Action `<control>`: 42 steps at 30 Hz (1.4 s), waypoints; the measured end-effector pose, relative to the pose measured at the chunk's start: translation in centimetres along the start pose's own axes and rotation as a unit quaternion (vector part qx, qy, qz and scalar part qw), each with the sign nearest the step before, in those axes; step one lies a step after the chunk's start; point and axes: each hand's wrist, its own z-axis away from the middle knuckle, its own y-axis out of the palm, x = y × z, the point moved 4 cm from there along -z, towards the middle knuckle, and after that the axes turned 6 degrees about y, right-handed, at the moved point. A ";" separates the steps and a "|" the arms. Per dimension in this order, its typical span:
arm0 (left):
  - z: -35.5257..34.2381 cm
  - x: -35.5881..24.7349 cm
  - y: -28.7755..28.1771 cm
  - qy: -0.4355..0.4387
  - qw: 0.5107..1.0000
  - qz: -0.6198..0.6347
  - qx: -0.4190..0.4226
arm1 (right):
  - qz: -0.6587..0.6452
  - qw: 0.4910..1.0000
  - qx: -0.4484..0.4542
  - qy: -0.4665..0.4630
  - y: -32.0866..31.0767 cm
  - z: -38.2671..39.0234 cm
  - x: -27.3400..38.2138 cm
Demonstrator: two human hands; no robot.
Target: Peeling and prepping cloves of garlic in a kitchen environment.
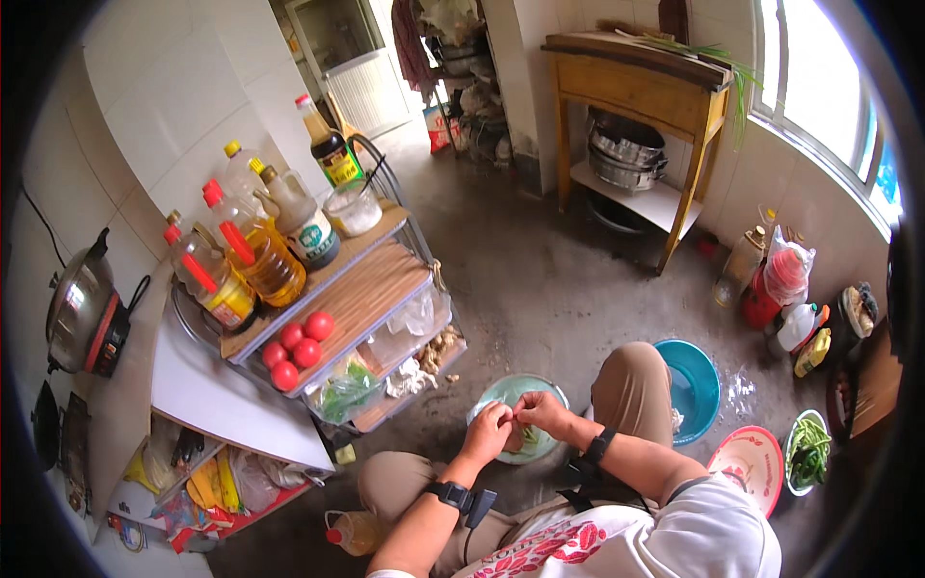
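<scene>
While the left hand (pixel 491 430) and right hand (pixel 541 411) meet, fingertips pinched on something indistinct, a loosened grip could drop it past the pale bowl (pixel 503 387) onto the floor (pixel 511 308).

Pale green bowl (pixel 501 389); teal basin (pixel 694 385); red-rimmed pale dish (pixel 748 455); red tomatoes (pixel 306 353); white shirt (pixel 703 535), red leaf print (pixel 549 554).

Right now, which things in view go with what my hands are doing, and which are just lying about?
In use:
left hand and right hand, fingertips together
pale green bowl beneath them
green pieces inside it
possibly the green beans at far right

Apparently lying about:
red tomatoes
amber oil bottles
teal basin
metal pots
</scene>
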 end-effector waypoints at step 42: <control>0.8 0.2 -0.1 -0.069 0.988 -0.136 -0.001 | 0.147 0.986 -0.056 -0.047 1.5 -0.1 0.3</control>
